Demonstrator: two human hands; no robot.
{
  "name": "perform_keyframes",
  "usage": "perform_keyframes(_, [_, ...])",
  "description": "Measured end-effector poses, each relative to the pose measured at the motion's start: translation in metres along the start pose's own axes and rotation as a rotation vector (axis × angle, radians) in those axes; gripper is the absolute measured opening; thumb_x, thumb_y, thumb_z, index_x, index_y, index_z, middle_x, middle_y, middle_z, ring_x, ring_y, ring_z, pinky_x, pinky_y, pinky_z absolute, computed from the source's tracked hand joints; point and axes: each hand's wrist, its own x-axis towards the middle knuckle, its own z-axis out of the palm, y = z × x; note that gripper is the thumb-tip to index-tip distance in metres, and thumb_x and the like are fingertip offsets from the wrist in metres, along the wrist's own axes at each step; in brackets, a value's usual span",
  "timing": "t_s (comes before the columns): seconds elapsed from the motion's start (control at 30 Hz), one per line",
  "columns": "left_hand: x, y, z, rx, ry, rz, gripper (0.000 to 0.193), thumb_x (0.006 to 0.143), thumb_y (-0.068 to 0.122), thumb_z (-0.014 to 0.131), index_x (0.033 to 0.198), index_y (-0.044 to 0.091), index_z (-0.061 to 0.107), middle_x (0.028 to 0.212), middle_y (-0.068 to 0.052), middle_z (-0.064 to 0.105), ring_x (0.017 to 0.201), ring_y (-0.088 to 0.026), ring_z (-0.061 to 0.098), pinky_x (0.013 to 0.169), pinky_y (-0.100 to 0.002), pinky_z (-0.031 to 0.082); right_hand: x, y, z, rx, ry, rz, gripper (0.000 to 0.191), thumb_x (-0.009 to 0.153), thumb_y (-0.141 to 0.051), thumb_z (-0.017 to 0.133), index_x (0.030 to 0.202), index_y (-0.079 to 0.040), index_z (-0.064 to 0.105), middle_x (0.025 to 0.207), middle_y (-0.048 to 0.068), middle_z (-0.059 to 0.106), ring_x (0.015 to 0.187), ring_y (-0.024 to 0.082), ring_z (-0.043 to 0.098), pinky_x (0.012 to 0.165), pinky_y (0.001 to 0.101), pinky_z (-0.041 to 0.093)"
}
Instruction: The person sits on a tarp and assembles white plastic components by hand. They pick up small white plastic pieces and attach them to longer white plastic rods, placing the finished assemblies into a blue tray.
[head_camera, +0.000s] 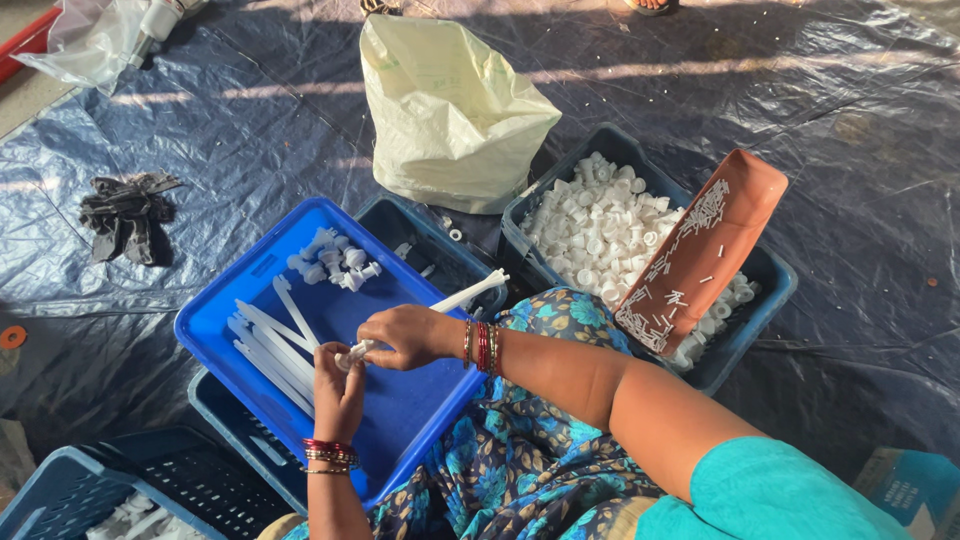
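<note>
Fingertips of your right hand and left hand pinch together on a small white plastic piece, held just above the blue tray. Inside that tray lie long white strips and small white caps; beyond it sits a crate of white caps.

Two hands, one blue tray, three dark crates, one pale bag, one brown tray

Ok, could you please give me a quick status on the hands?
Both hands, left and right, pinch a small white plastic piece above the blue tray. Nothing in the way.
</note>
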Motion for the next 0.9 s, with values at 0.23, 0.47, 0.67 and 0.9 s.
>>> perform_keyframes(0.23, [-0.006,0.012,-0.001,0.058,-0.027,0.064,0.026,0.097,0.016,0.062,0.117,0.004,0.050,0.095,-0.011,0.062,0.086,-0.020,0.063,0.077,-0.034,0.051,-0.005,-0.002,-0.001,-0.023,0.020,-0.032,0.031,0.087,-0.034,0.070,0.104,-0.007,0.069,0.090,0.011,0.070,0.085,0.032,0.070,0.074,0.0432,0.054])
perform_keyframes(0.47, [-0.005,0.005,0.005,0.148,0.038,0.104,0.034,0.093,0.015,0.065,0.122,0.003,0.053,0.098,-0.016,0.060,0.090,-0.030,0.062,0.082,-0.039,0.050,-0.004,0.005,0.006,-0.047,0.057,-0.058,0.032,0.084,-0.032,0.070,0.105,-0.008,0.069,0.094,0.013,0.071,0.087,0.035,0.069,0.076,0.0448,0.055])
perform_keyframes(0.67, [-0.015,-0.009,0.021,0.026,0.044,0.115,0.052,0.089,0.015,0.071,0.136,0.006,0.051,0.121,-0.019,0.063,0.111,-0.037,0.065,0.099,-0.043,0.052,-0.009,0.011,-0.003,0.033,-0.041,-0.098,0.027,0.087,-0.027,0.069,0.106,-0.009,0.070,0.104,0.014,0.073,0.097,0.036,0.070,0.083,0.0438,0.056])
perform_keyframes(0.9, [-0.023,0.010,0.015,0.043,0.209,0.187,0.045,0.086,0.018,0.076,0.121,0.005,0.052,0.112,-0.017,0.058,0.107,-0.040,0.060,0.087,-0.047,0.051,0.003,-0.021,-0.009,-0.053,-0.073,-0.138,0.026,0.110,-0.026,0.065,0.120,-0.003,0.071,0.117,0.018,0.073,0.111,0.034,0.072,0.099,0.0426,0.057])
